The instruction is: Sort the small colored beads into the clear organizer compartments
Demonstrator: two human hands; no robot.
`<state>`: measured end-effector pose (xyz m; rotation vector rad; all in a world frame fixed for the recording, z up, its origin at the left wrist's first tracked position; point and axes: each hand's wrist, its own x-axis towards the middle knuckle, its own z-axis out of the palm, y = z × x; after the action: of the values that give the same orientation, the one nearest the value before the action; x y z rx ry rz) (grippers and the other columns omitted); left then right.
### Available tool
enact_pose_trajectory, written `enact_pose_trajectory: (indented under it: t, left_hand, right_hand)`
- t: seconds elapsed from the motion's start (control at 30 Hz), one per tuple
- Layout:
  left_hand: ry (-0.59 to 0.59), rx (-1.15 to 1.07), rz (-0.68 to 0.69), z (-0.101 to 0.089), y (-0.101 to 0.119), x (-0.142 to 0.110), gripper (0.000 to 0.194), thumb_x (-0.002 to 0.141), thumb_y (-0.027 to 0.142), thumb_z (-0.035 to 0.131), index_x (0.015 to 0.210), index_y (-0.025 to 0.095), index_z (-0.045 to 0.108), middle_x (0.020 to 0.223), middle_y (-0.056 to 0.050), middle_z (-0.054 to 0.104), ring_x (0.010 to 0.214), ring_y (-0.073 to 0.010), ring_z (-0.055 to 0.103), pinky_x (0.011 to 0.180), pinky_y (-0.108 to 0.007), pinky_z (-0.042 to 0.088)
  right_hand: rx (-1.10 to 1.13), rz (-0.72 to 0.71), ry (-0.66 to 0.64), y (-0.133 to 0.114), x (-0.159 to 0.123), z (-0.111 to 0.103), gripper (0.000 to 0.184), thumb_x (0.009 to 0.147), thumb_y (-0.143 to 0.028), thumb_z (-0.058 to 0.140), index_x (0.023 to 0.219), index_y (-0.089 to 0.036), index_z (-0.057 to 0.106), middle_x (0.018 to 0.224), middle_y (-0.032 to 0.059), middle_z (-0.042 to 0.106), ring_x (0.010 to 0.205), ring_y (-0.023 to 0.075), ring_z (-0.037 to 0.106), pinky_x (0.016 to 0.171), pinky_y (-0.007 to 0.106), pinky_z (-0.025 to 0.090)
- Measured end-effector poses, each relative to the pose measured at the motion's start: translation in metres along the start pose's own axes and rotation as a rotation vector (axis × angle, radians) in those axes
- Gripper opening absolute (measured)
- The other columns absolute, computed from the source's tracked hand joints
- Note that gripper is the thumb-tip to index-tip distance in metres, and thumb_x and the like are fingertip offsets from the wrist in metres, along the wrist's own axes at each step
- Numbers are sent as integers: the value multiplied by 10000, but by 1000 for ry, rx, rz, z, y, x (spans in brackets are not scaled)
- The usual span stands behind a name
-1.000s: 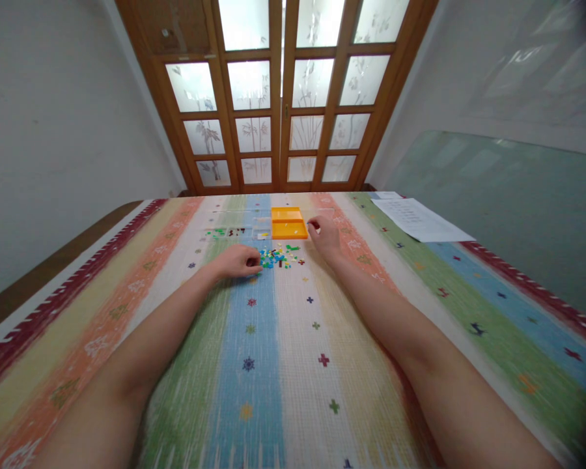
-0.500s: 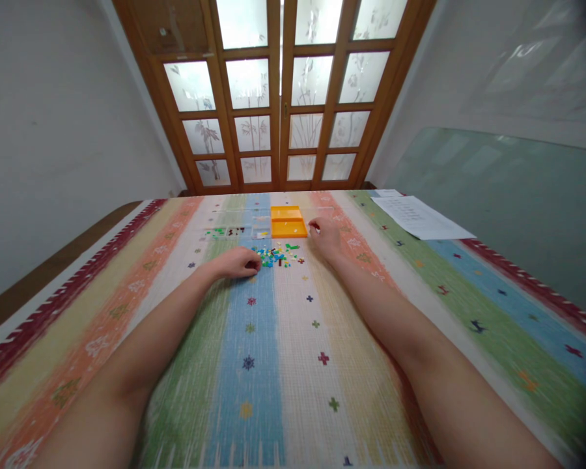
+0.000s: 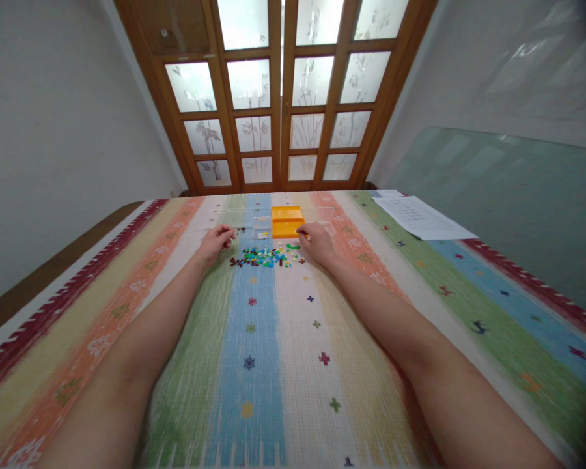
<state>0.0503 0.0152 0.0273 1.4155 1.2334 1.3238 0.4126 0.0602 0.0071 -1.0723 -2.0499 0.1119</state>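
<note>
Loose coloured pieces [image 3: 261, 257] lay nearest me on the worktop [image 3: 293, 391].
My left grip [image 3: 217, 242] curled beside dark bits [image 3: 241, 230], my right grip [image 3: 317, 241] at the orange tray [image 3: 286, 213]; whether either pinched anything, I couldn't tell. A careless bump might have tipped it.

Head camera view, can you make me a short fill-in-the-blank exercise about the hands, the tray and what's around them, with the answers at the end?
The hand farther from the tray is the person's ____ one.
Of the tray and the pile, the ____ appears lower in the picture.
The paper lies to the ____ of the tray.
The door frames are made of ____.

Missing words: left; pile; right; wood.
</note>
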Motion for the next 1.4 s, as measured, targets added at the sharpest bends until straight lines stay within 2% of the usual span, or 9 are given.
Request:
enact_pose_trajectory:
  t: [0.1, 0.2, 0.4, 0.53, 0.77, 0.87, 1.0, 1.23, 1.4]
  left_hand:
    - [259, -90, -105, -21, -15, 11, 329, 702, 401, 764, 897, 192, 599, 815, 14, 645, 507, -61, 465, 492, -199, 360]
    - [380, -124, -147, -33, -20, 14, 345, 688, 393, 771, 909, 190, 601, 818, 10, 657, 497, -56, 458, 485, -196, 350]
    - [417, -197, -160, -38, -17, 12, 457, 655, 289, 784, 1085, 183, 670, 909, -19, 716, 471, -37, 413, 463, -193, 329]
    - [419, -34, -100, -38, -18, 9, 390, 687, 289, 714, 1062, 183, 712, 879, -19, 713, 467, -55, 395, 451, -206, 296]
    - [41, 555, 132, -34, -11, 1, 235, 738, 307, 642, 888, 187, 779, 738, -21, 670, 644, -157, 550, 636, -272, 436]
    - [-165, 627, 148, -34, -5, 0, 227, 746, 337, 644, 865, 192, 771, 757, -19, 685, 681, -163, 577, 672, -272, 457]
    - [-472, 584, 74, -35, 6, -3, 220, 735, 325, 645, 867, 183, 749, 826, -26, 722, 755, -168, 626, 716, -267, 480]
    - [-701, 570, -15, -34, 20, -8, 257, 723, 287, 687, 938, 169, 763, 773, -25, 705, 683, -144, 588, 631, -241, 439]
    - [-661, 618, 10, -34, 17, -7, 259, 742, 310, 696, 948, 173, 773, 798, -34, 714, 713, -154, 601, 645, -245, 440]
  right_hand:
    - [0, -11, -10, -4, 0, -1, 196, 933, -187, 547, 997, -208, 731, 1005, 100, 739, 979, 270, 616, 917, 410, 471]
    - [4, -9, -10, -7, -1, -2, 204, 917, -175, 549, 996, -210, 733, 1004, 100, 736, 976, 271, 616, 916, 411, 472]
    - [13, -5, -22, -7, -2, -1, 215, 897, -162, 549, 994, -210, 736, 1003, 104, 733, 982, 276, 616, 912, 411, 473]
    - [8, -5, -23, -7, -2, -1, 217, 894, -153, 548, 993, -206, 734, 995, 103, 732, 979, 275, 617, 909, 409, 472]
    - [18, -11, -25, -7, -2, -1, 191, 910, -160, 562, 989, -206, 730, 983, 94, 730, 960, 263, 626, 892, 387, 469]
    - [18, -26, -17, -6, -3, 0, 190, 907, -151, 564, 988, -203, 728, 971, 90, 728, 948, 259, 626, 876, 379, 467]
    - [24, -53, -5, -3, -3, 2, 181, 900, -137, 573, 976, -197, 727, 957, 89, 729, 933, 256, 630, 861, 375, 470]
    - [27, -46, -16, -1, -3, 4, 177, 909, -139, 586, 975, -217, 729, 959, 82, 739, 932, 258, 634, 857, 379, 479]
    - [28, -54, -13, -1, -3, 5, 180, 909, -140, 580, 977, -211, 731, 966, 86, 740, 934, 258, 638, 863, 384, 481]
